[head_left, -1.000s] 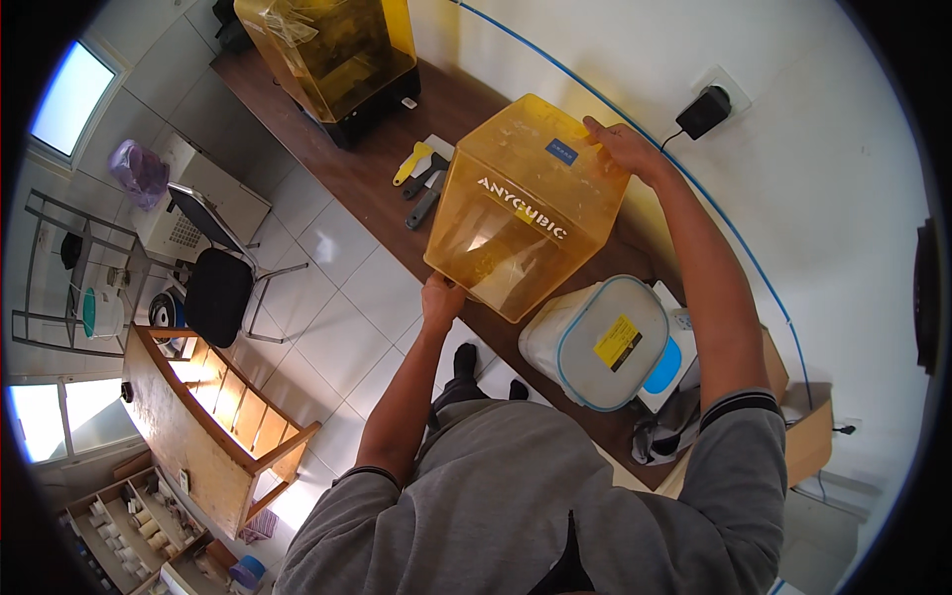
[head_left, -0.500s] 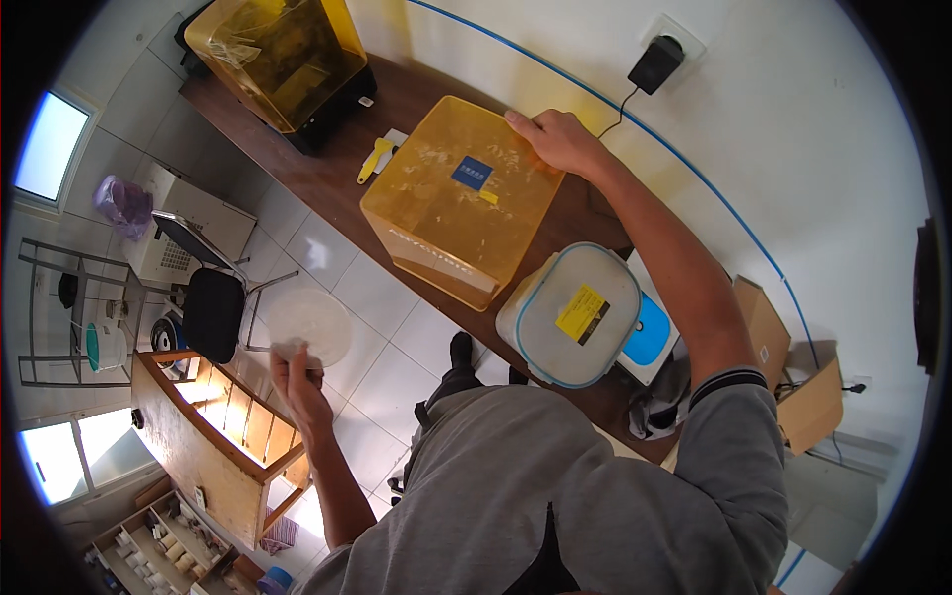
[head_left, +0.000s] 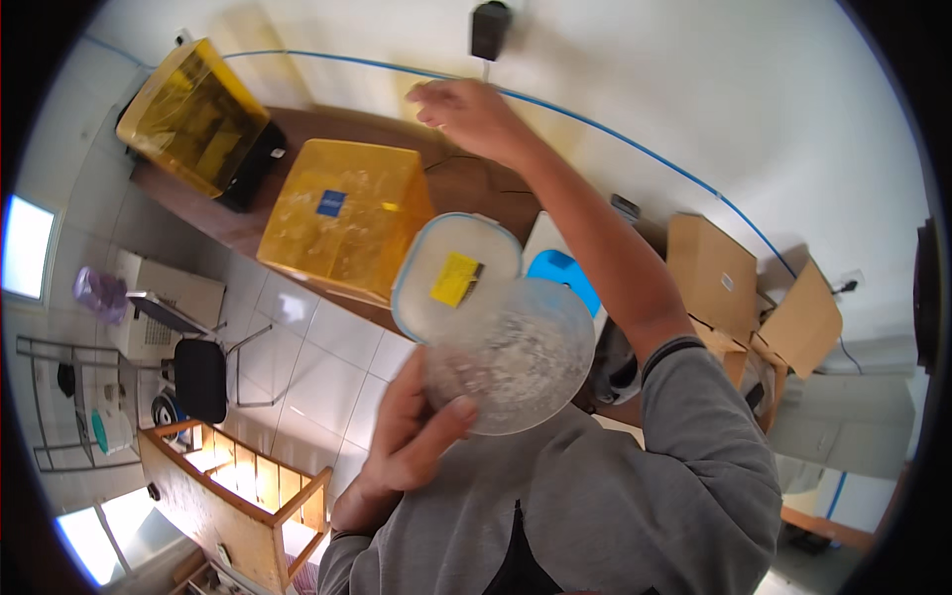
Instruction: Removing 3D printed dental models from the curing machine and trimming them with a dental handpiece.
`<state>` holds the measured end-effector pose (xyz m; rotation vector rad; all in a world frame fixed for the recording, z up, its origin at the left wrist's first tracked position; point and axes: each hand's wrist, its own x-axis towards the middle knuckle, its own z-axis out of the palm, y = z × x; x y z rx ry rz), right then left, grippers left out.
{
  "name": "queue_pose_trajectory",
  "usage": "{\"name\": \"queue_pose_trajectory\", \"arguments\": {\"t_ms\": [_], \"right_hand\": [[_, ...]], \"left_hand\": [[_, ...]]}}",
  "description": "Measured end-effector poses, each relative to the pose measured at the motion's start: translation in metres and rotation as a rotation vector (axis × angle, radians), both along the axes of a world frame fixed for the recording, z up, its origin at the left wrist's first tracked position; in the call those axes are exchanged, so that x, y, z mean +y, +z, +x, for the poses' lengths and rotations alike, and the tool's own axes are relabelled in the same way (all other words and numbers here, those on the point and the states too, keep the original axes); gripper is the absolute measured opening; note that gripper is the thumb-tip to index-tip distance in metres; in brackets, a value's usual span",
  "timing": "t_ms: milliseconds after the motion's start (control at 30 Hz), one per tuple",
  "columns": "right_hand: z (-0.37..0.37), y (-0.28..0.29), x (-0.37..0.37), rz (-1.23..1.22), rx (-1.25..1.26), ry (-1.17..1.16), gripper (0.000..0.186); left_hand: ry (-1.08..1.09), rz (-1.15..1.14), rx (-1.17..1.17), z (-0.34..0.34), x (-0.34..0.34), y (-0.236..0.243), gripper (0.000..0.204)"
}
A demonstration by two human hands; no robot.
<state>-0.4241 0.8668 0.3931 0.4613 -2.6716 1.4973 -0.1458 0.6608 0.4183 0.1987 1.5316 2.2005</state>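
Note:
My left hand (head_left: 416,431) holds a scuffed translucent round plastic disc (head_left: 511,357) in front of my shirt, thumb on its face. Behind it is a white lidded container (head_left: 451,243) with blue trim and a yellow label, beside a pale unit with a blue panel (head_left: 550,268). An orange transparent box cover (head_left: 337,228) rests on the brown tabletop (head_left: 327,124). My right hand (head_left: 456,111) is raised above the table near the wall, empty, with loosely curved fingers apart.
A yellow-covered machine (head_left: 198,119) stands at the table's left end. Cardboard boxes (head_left: 709,268) are at the right. A black adapter (head_left: 489,28) and blue cable (head_left: 615,134) are on the wall. A black chair (head_left: 198,382) and wooden furniture (head_left: 208,496) stand on the tiled floor.
Both hands have left the orange cover, which now rests on the table. My left hand has brought the disc rightward in front of me; my right hand is lifted. The view has shifted.

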Motion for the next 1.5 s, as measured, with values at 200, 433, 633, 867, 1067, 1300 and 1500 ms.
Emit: {"name": "queue_pose_trajectory", "arguments": {"t_ms": [200,433,633,867,1067,1300,1500], "right_hand": [[0.214,-0.016,0.16,-0.422,-0.123,-0.285,0.032],[0.309,-0.176,0.169,-0.421,-0.419,-0.59,0.037],[0.272,-0.223,0.168,-0.526,-0.395,-0.643,0.041],[0.247,-0.218,0.161,-0.317,-0.36,-0.697,0.032],[0.245,-0.215,0.162,-0.252,-0.314,-0.709,0.031],[0.244,-0.221,0.167,-0.235,-0.283,-0.728,0.032],[0.236,-0.219,0.162,-0.121,-0.267,-0.768,0.033]], "left_hand": [[-0.224,-0.204,-0.115,-0.012,0.074,-0.113,0.018],[-0.07,-0.186,-0.238,-0.034,0.146,-0.228,0.012],[0.064,-0.244,-0.135,-0.051,0.166,-0.266,0.022],[0.235,-0.409,0.005,-0.037,0.163,-0.263,0.047],[-0.092,-0.767,0.161,-0.017,0.123,-0.179,0.058],[-0.432,-0.372,0.22,-0.017,0.028,-0.068,0.041],[0.046,-0.336,0.246,-0.029,-0.014,-0.042,0.034]]}}
